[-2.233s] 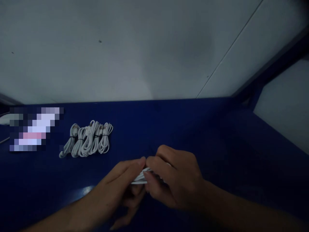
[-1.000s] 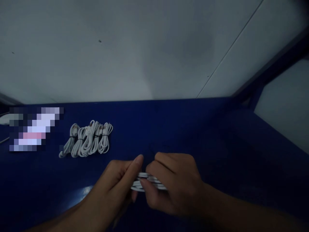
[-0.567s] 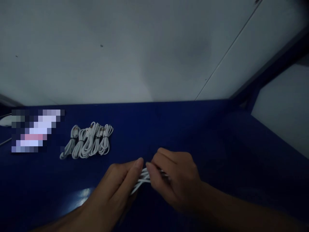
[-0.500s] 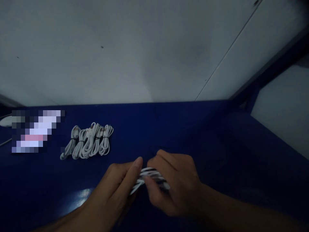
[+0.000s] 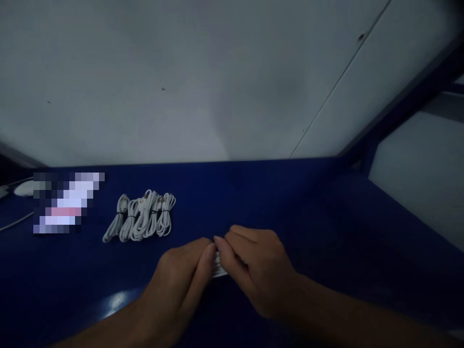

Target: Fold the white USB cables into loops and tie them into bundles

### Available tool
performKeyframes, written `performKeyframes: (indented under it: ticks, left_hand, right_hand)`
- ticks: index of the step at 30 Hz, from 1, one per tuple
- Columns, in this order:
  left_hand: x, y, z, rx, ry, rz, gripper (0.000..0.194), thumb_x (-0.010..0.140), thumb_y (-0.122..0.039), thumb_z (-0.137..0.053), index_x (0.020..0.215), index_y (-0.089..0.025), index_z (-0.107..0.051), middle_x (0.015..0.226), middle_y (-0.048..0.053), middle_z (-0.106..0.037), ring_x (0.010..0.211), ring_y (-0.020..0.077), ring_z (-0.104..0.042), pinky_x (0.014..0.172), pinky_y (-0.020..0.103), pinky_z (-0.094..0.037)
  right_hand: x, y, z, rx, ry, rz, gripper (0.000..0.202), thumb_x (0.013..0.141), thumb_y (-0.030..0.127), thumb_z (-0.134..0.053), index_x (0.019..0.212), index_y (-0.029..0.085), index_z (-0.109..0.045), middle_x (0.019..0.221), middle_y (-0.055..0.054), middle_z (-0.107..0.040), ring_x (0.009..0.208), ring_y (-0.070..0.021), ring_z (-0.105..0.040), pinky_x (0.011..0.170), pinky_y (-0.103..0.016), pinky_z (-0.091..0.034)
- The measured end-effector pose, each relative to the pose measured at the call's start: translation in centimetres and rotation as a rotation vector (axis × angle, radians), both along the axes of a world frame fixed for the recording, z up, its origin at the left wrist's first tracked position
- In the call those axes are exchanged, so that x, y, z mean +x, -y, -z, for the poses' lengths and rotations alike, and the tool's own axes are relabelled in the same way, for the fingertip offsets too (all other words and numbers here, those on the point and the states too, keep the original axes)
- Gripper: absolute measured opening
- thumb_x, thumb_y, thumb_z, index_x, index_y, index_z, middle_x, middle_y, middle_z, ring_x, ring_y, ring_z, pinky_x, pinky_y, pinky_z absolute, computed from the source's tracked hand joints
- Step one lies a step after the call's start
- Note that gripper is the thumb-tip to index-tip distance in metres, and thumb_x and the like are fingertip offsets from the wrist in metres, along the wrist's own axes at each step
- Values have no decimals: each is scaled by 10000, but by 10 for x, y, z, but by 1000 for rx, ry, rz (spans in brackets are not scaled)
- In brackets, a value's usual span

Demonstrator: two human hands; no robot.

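A coiled white cable (image 5: 219, 267) is held between my two hands near the bottom middle of the view, mostly hidden by the fingers. My left hand (image 5: 181, 278) is closed on its left side, thumb on top. My right hand (image 5: 255, 268) grips its right side, with the thumb beside the left thumb. Beyond my left hand, several bundled white cables (image 5: 145, 217) lie side by side on the blue table (image 5: 232, 193), each bound around the middle with a dark tie where visible.
At the far left lies a blurred-out bright flat object (image 5: 72, 198). Next to it are a white rounded object (image 5: 24, 188) and a thin white cord (image 5: 16, 222). A pale wall (image 5: 188, 77) rises behind the table, with a blue frame (image 5: 398, 116) at the right.
My right thumb has moved up beside my left thumb, and the hands now cover more of the cable. The camera view has shifted slightly, moving the table items a little right and down.
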State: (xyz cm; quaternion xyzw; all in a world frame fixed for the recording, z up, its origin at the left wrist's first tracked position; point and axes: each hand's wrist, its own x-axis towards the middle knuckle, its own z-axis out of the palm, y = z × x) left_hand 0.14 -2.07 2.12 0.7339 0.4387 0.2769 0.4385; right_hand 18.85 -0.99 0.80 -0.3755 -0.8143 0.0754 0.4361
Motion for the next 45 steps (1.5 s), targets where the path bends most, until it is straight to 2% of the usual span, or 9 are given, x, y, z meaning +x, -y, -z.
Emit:
performKeyframes:
  ticks: [2,7,17,23,28,32,38,41,45]
  left_hand:
    - [-2,-6,2,-66,24,-98,513,1164,-450,-349,731,-229,-511,675,-24,-477,604,148,-411,555,286,-357]
    - [-4,-10,-2,-381,150,-154,560,1129,-619,-364,688,-275,-368,583,-76,-275,504,136,-257,448,267,-208]
    - [-4,-7,7,10,-5,-44,458,1177,-387,-338,836,-212,-589,773,2,-626,671,158,-561,665,312,-442]
    - [0,-7,-3,-216,69,-149,524,1113,-530,-470,676,-241,-487,613,-41,-435,564,149,-350,515,278,-339]
    - [8,-3,-9,-184,98,-112,482,1062,-562,-537,699,-261,-635,673,19,-602,622,202,-497,614,308,-522]
    - [5,6,3,-168,107,-194,391,1037,-540,-580,790,-284,-741,729,45,-651,738,251,-605,703,335,-599]
    - [-19,8,26,-336,98,-181,390,873,-602,-794,1161,-340,-809,915,83,-748,970,300,-695,742,328,-645]
    - [-22,2,20,-508,116,-70,370,822,-644,-838,999,-319,-818,761,47,-672,724,235,-619,533,274,-542]
    - [-13,-2,2,-814,169,7,541,1012,-701,-606,823,-219,-759,631,-30,-429,532,129,-372,457,234,-335]
  right_hand:
    - [-5,-4,-5,-4,66,9,424,1114,176,-487,700,165,-581,638,27,-521,536,-92,-430,528,-269,-340]
    - [-10,-25,-5,395,142,60,418,1051,141,-557,636,178,-579,575,19,-507,519,-115,-390,495,-307,-272]
    - [-14,-11,5,-31,18,68,526,1144,119,-458,622,184,-440,554,75,-431,464,-40,-394,500,-217,-330]
    - [-4,-16,4,322,27,78,439,1024,111,-531,593,196,-514,564,33,-445,518,-109,-359,497,-315,-269]
    - [-1,-16,9,303,38,88,491,1038,91,-536,561,197,-482,541,39,-441,508,-100,-355,494,-304,-276]
    - [0,-14,7,271,48,104,484,1025,92,-543,552,188,-516,541,31,-451,518,-106,-362,488,-310,-290]
    - [4,-17,3,368,103,40,430,974,115,-586,551,185,-568,543,26,-455,521,-118,-348,477,-324,-264]
    - [5,-16,3,380,107,-1,495,997,89,-565,517,193,-510,518,44,-413,510,-110,-324,485,-325,-268]
    - [6,-16,2,313,94,-22,531,1036,81,-508,516,192,-499,512,44,-416,515,-112,-299,482,-313,-275]
